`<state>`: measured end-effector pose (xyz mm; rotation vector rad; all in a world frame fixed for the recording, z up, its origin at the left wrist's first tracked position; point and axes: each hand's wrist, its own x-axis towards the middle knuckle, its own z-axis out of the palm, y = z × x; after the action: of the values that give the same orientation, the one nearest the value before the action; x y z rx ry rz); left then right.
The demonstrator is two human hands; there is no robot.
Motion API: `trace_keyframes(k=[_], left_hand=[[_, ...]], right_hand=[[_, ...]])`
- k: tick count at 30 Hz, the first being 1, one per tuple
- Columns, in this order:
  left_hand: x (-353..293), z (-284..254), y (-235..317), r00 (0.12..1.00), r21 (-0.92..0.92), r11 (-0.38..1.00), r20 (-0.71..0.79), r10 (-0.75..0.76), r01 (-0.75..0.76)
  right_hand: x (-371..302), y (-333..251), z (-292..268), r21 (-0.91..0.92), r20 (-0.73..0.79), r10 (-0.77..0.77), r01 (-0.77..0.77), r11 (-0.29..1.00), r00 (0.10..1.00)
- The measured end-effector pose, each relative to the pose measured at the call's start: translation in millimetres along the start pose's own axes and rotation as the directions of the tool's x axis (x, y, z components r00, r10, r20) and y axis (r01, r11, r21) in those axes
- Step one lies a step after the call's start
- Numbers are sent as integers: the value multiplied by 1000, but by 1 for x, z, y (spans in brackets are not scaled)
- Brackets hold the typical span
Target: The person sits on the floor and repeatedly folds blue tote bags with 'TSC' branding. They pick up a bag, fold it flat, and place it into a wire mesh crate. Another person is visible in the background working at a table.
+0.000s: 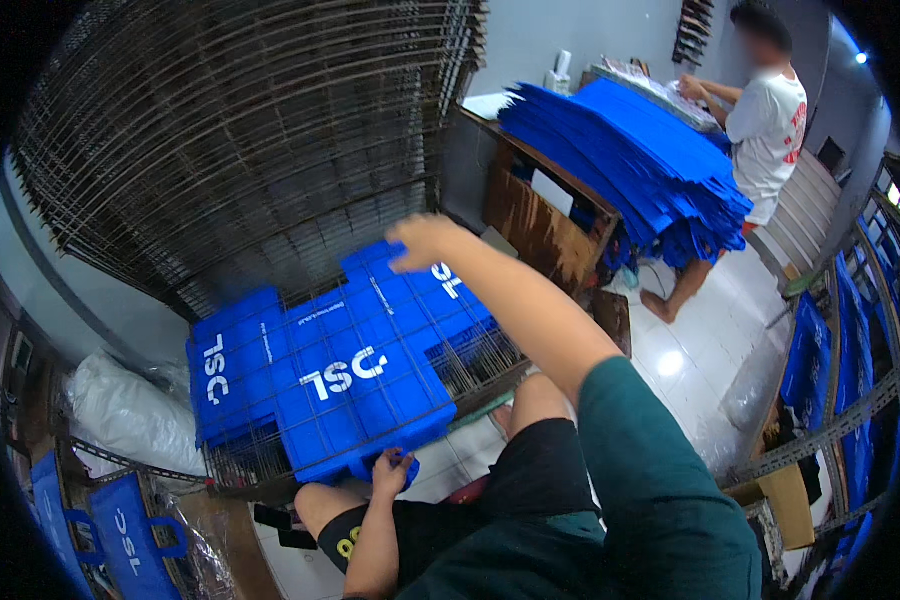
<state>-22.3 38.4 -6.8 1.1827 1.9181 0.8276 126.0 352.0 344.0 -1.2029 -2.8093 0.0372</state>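
Blue white-printed fabric panels (238, 345) lie flat under the mesh of the wire rack (478, 362). The left hand (392, 472) curls at the middle panel's (355, 425) end by the rack's near edge, the right hand (426, 240) above its far edge; I cannot tell whether either is clamped

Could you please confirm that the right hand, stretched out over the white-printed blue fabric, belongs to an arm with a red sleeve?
Not quite: the sleeve is dark green, not red, as the head view shows. The right hand is indeed stretched out over the white-printed blue fabric.
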Motion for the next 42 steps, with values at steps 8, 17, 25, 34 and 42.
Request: trace_keyframes(k=[8, 17, 25, 34, 42], left_hand=[[-6, -1, -2, 992, -159, 983, 105, -71, 87], [0, 9, 1, 962, 5, 996, 261, -83, 84], [1, 12, 10, 942, 45, 993, 315, -120, 112], [3, 19, 3, 953, 70, 996, 293, -71, 53], [4, 16, 7, 920, 102, 994, 384, -76, 40]], right_hand=[[-190, 29, 118, 318, -11, -180, 174, 932, 984], [-415, 1, 160, 377, 41, -177, 148, 914, 983], [-438, -18, 201, 452, -67, -78, 100, 886, 995], [-431, -11, 201, 442, -73, -112, 133, 887, 991], [-431, -18, 213, 463, -121, -71, 120, 878, 990]])
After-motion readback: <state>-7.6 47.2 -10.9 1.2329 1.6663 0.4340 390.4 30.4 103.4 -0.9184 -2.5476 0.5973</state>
